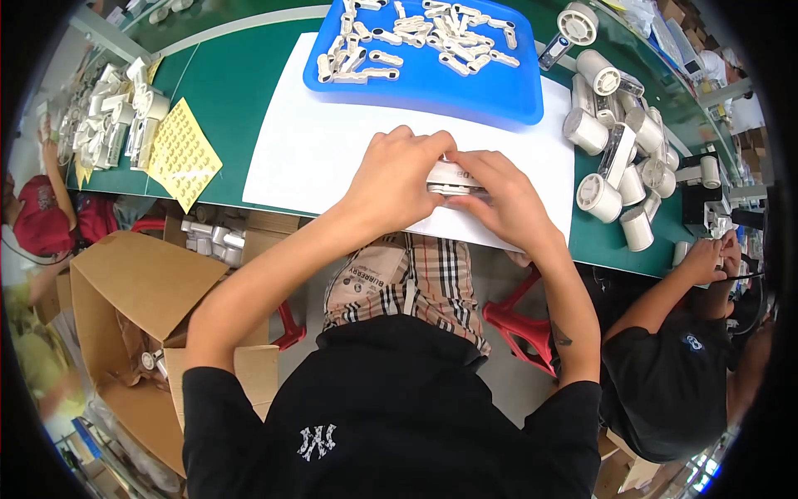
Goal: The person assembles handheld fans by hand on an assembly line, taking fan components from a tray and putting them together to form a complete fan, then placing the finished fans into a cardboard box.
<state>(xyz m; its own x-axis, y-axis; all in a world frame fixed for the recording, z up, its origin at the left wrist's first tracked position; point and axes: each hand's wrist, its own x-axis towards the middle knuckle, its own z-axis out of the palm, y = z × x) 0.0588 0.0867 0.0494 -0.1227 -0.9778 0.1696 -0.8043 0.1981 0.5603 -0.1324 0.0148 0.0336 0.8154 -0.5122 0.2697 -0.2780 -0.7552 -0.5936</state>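
Both my hands grip a long white plastic housing point(449, 176) above a white sheet point(299, 158) near the table's front edge. My left hand point(401, 175) is closed round its left end, the fingertips over its top. My right hand point(505, 193) pinches the other end, thumb below and fingers above. A seam or gap runs along the housing's near side; its ends are hidden by my fingers. Just beyond my hands stands a blue tray point(416, 97), with many small off-white plastic parts point(453, 37) lying loose in it.
White cylindrical devices with handles point(619, 154) are heaped at the right. A yellow sticker sheet point(184, 154) and more white parts point(112, 112) lie at the left. An open cardboard box point(125, 333) stands by my left elbow. A co-worker's hands point(711, 258) work at the far right.
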